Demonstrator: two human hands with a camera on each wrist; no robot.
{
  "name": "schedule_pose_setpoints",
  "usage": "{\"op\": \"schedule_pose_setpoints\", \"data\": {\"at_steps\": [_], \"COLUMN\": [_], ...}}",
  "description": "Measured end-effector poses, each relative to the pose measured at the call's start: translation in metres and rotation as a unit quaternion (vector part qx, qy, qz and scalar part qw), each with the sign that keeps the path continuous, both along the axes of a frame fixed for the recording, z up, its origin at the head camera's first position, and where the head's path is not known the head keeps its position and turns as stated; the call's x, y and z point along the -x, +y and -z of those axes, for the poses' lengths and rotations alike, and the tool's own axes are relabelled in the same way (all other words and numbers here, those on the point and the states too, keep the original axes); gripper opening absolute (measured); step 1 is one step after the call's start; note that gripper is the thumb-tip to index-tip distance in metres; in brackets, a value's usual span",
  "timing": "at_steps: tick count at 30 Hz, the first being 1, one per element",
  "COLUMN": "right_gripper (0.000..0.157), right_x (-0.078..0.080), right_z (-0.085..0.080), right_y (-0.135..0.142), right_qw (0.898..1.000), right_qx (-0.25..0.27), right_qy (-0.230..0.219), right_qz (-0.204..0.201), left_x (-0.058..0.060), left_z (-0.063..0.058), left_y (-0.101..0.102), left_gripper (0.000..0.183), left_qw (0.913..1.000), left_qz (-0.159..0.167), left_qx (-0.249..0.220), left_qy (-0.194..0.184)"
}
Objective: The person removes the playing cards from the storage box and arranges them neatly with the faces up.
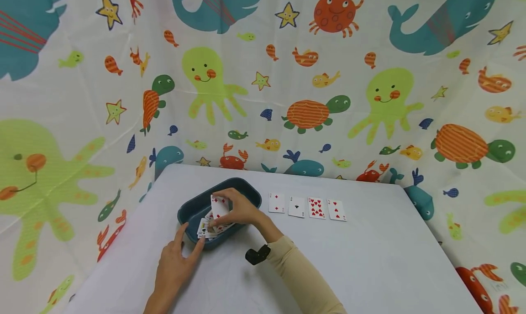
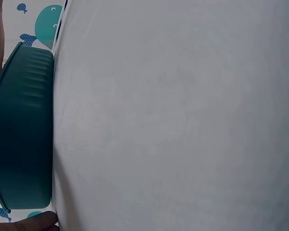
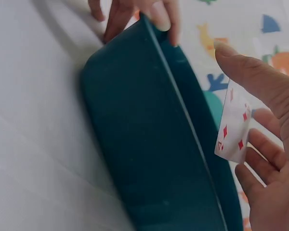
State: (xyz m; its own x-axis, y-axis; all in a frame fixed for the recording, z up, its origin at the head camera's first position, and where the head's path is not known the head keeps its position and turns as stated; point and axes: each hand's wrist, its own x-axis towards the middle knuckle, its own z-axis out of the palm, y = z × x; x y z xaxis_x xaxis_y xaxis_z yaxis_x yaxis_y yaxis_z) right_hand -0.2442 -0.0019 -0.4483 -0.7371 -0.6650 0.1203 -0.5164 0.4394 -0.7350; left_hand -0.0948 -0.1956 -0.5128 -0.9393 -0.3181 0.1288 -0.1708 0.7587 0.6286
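Note:
A dark teal plastic tub point(image 1: 249, 191) stands on the table, with a loose pile of playing cards point(image 1: 204, 228) inside. My right hand point(image 1: 238, 208) is over the tub and pinches a playing card point(image 1: 219, 206) with red diamonds between thumb and fingers. The right wrist view shows that diamond card point(image 3: 235, 126) tilted, just beyond the tub's rim. My left hand point(image 1: 176, 262) holds the near left end of the tub, thumb and fingers spread around its corner. In the left wrist view the tub's outer wall point(image 2: 24, 130) fills the left side.
To the right of the tub, several playing cards lie face up in a row, among them a club card point(image 1: 297, 207) and a many-hearts card point(image 1: 317, 208). A white cloth covers the table point(image 1: 370, 259). Behind it hangs a sea-animal curtain point(image 1: 263, 54).

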Motion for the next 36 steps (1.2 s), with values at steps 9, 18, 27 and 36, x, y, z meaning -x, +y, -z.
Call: {"op": "schedule_pose_setpoints", "data": {"at_steps": [9,18,27,36], "right_gripper": [0.080,0.077,0.079,0.080], "right_x": [-0.013,-0.020,-0.026,-0.031], "right_z": [-0.005,0.004,0.024,0.047], "right_y": [0.041,0.093,0.137,0.145], "right_qw": [0.999,0.994,0.987,0.988], "right_qx": [0.049,0.062,0.052,-0.002], "right_qy": [-0.008,-0.032,-0.047,-0.022], "right_qz": [0.012,0.084,0.147,0.152], "left_x": [0.000,0.003,0.003,0.003], "left_z": [0.000,-0.004,-0.002,0.002], "left_y": [-0.001,-0.001,-0.001,0.001], "left_gripper": [0.078,0.080,0.084,0.083], "left_qw": [0.9998,0.9999,0.9999,1.0000], "left_qz": [-0.008,-0.009,-0.008,-0.003], "left_qx": [0.006,0.003,0.001,-0.004], "left_qy": [0.015,0.009,-0.011,-0.004]}}
